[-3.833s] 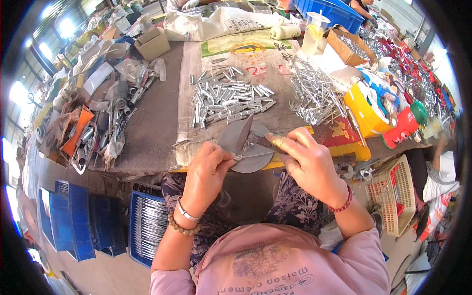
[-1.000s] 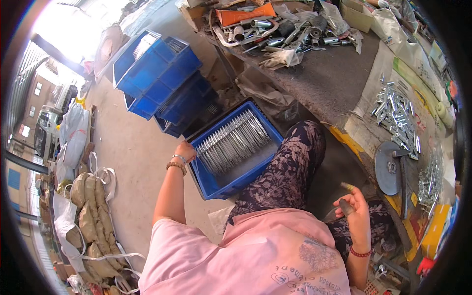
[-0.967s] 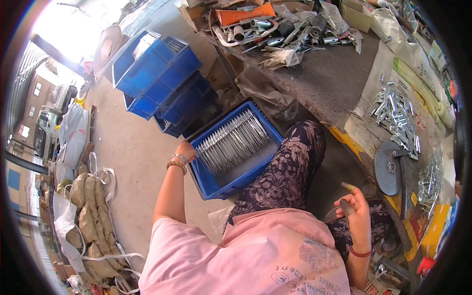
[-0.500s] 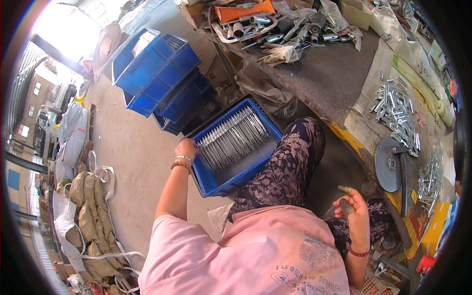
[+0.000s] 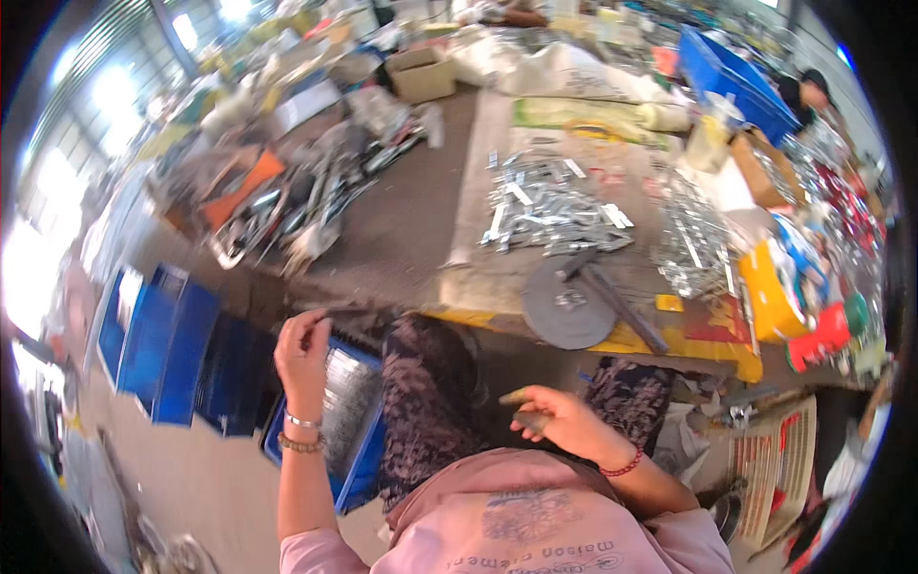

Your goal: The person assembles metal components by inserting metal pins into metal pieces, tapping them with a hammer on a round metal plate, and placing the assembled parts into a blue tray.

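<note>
My left hand [image 5: 302,359] is raised at the near left of the bench, over the edge of a blue crate [image 5: 356,483]. Its fingers are curled together, and blur hides what they hold, if anything. A packed row of thin silvery metal pieces [image 5: 349,402] fills much of that crate beside my left leg. My right hand [image 5: 562,419] hovers above my lap, fingers apart, with coverings on two fingertips and nothing seen in it. Ahead of it, a round grey disc [image 5: 547,316] lies at the bench edge with a hammer [image 5: 617,304] across it.
Silvery metal parts [image 5: 550,206] lie heaped on the bench, with another pile [image 5: 693,239] to the right. Tools and an orange box [image 5: 244,187] clutter the left. Stacked blue crates [image 5: 177,359] stand on the floor at left. A pale plastic basket [image 5: 775,469] sits at lower right.
The view has swung right, toward the bench. My left hand has come up from the crate's edge. My right hand has moved inward over my lap.
</note>
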Available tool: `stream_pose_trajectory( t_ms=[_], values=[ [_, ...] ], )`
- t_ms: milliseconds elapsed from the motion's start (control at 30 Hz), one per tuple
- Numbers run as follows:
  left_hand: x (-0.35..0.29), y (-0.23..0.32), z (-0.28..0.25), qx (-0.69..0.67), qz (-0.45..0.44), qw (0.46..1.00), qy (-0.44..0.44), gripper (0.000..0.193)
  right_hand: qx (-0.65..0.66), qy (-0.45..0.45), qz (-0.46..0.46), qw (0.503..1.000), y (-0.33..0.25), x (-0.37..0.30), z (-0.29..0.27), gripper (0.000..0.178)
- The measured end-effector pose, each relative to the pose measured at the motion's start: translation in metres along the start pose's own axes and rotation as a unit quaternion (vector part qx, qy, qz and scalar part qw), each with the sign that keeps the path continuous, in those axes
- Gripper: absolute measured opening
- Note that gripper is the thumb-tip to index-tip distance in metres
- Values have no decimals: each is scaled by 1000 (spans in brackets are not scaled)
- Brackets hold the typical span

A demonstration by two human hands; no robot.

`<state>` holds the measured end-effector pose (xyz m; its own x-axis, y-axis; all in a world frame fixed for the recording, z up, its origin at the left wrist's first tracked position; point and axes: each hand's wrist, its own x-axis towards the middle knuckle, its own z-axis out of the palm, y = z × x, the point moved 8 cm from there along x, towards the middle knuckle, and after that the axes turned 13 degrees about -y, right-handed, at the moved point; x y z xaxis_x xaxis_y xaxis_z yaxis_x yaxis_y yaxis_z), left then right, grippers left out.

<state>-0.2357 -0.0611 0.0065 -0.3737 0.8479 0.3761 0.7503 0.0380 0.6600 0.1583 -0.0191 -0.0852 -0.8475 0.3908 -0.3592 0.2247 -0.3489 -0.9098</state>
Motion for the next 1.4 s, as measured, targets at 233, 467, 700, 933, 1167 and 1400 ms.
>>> stream_pose_trajectory(
  t_ms=[233,467,700,933,1167,1400],
  values=[
    [94,189,165,-61,208,958,-186,34,-25,125,-15,992,-8,-49,-25,42],
    [144,141,233,17,183,957,-224,38,-20,112,-133,985,3,-41,-44,31],
    [114,206,203,117,268,912,-286,39,13,117,-79,990,25,-66,-61,54],
    [97,179,186,21,281,941,-189,33,-230,312,-217,896,10,-109,-85,26],
    [69,194,168,44,346,937,8,32,-551,417,-241,681,54,-134,-100,29],
    [65,199,167,110,330,937,23,31,-533,432,-192,702,42,-121,-109,30]
  ],
)
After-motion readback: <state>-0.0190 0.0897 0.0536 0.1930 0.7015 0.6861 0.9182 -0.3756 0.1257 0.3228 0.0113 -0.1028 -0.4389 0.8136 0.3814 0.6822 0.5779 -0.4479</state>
